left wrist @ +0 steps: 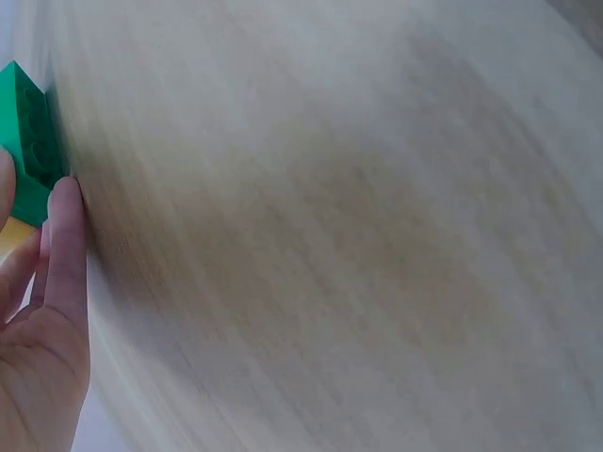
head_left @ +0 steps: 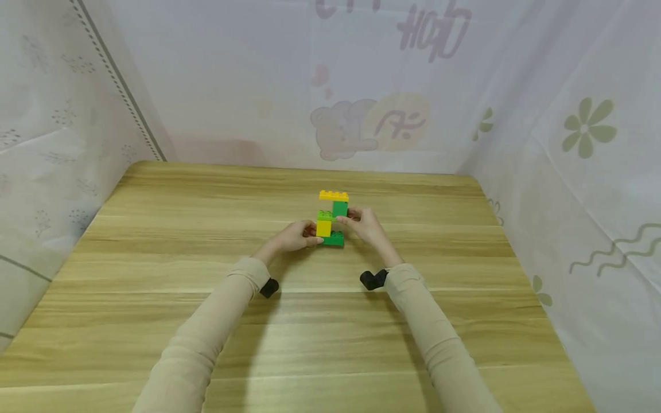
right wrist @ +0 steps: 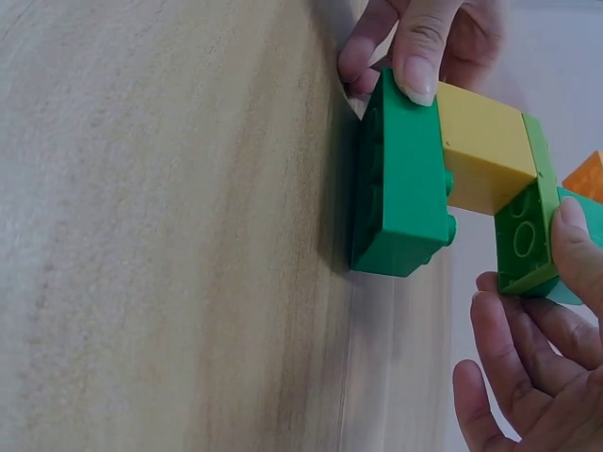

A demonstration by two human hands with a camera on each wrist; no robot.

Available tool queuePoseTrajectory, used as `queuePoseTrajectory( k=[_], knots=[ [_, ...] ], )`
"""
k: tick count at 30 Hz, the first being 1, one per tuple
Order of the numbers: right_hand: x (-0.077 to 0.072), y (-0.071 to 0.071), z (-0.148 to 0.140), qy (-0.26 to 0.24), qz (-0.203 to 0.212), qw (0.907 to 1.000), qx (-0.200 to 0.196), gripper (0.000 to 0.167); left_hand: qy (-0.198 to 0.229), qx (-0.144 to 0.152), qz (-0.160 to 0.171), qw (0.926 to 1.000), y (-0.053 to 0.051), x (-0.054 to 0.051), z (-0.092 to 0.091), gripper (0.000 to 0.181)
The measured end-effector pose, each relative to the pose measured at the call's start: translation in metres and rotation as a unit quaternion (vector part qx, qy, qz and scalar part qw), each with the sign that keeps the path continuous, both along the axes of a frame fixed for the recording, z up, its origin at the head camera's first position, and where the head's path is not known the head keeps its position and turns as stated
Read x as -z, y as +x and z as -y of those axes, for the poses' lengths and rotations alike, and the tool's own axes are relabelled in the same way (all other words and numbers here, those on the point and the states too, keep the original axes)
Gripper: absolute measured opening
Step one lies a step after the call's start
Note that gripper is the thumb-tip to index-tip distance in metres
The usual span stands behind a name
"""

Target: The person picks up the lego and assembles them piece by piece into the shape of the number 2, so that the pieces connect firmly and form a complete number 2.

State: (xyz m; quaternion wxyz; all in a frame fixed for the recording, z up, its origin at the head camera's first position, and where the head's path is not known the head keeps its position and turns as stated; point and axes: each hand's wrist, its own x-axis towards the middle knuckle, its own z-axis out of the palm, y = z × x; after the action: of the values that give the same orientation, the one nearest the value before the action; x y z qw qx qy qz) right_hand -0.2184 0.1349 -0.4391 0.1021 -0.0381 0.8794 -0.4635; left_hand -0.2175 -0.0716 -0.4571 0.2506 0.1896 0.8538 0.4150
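Toy building bricks are stacked stepwise above the middle of the table. Lowest is a dark green brick, then a yellow brick, a light green plate, an upper green brick and a yellow-orange plate on top. My left hand pinches the left end of the dark green brick, whose hollow underside partly shows in the left wrist view. I cannot tell whether that brick touches the table. My right hand pinches the light green plate where it juts out under the upper green brick.
The wood-grain table spreads around the stack. Printed cloth hangs behind it and along both sides. A black wrist-camera piece sits at the right cuff, another at the left.
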Motion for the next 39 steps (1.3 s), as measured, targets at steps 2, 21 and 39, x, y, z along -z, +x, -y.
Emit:
queuePoseTrajectory(
  k=[2,21,39],
  knots=[
    [0.0,0.0,0.0,-0.002,0.0,1.0,0.004,0.04,0.0,-0.004,0.001,1.0,0.001,0.0,-0.001,0.039],
    [0.007,-0.004,0.001,-0.019,0.001,0.9997,0.018,0.045,-0.005,-0.027,-0.038,0.9989,0.007,0.0,-0.007,0.039],
    [0.02,-0.003,0.013,-0.057,-0.05,0.9917,0.104,0.039,-0.022,-0.063,-0.08,0.9945,0.015,-0.002,-0.011,0.036]
  ],
)
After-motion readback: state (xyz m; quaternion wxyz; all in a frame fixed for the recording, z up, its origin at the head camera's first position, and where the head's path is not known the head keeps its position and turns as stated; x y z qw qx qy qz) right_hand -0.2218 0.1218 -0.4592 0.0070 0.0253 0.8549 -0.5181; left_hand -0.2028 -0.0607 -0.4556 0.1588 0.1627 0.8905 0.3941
